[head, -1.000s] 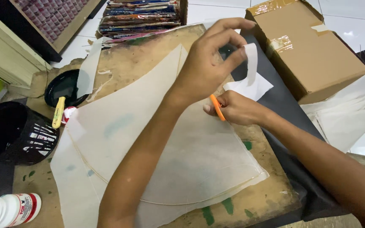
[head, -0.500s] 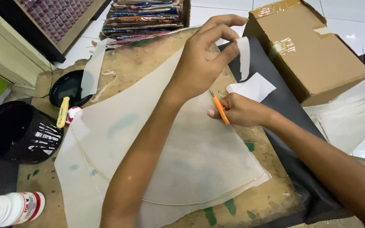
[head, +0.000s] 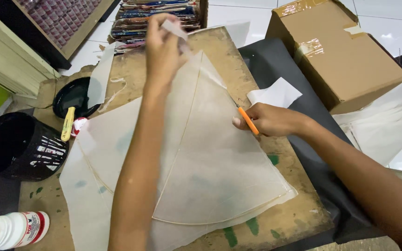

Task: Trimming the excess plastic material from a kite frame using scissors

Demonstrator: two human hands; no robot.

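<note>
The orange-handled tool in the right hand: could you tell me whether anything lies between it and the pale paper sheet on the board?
Nothing visible does. The right hand holds the orange-handled tool right at the edge of the pale paper sheet. The left hand pinches a paper strip farther up. The white scrap lies off to the side on the dark sheet.

Cardboard box (head: 338,51) blocks right; black basket (head: 15,146) blocks left.

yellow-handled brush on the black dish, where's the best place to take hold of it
Grip the yellow-handled brush by the near end of its handle, coming from the front. That end sticks out past the rim of the black dish, clear of a paper strip and the black basket.
</note>
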